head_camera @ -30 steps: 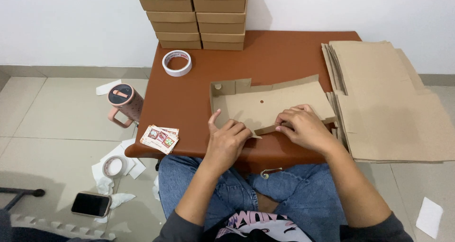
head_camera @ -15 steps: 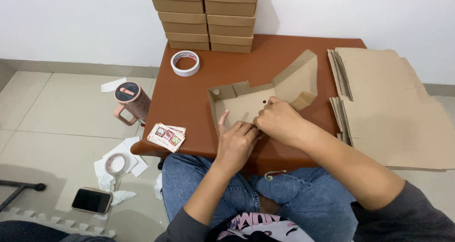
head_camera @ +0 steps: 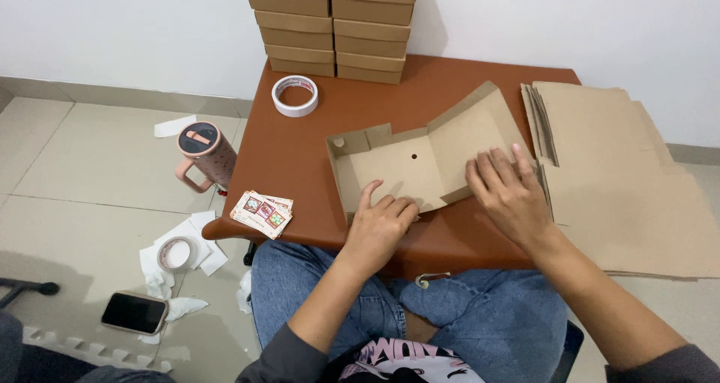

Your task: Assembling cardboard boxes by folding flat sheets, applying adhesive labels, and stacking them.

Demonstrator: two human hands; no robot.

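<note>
Brown table (head_camera: 315,158): two hands (head_camera: 379,225) folding one carton (head_camera: 409,166).

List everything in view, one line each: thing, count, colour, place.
half-folded box: one, tan cardboard, table middle, under both hands
flat cardboard sheets: one stack, tan, table's right side
folded boxes: two stacks, tan, table's far edge by the wall
tape roll: one, white, table's far left
cards: small pile, multicoloured, table's near left corner
table: one, reddish brown
tumbler: one, pink, floor left
second tape roll: one, white, floor
phone: one, black, floor
paper scraps: several, white, floor
left hand: on box's near edge
right hand: on box's raised right flap
</note>
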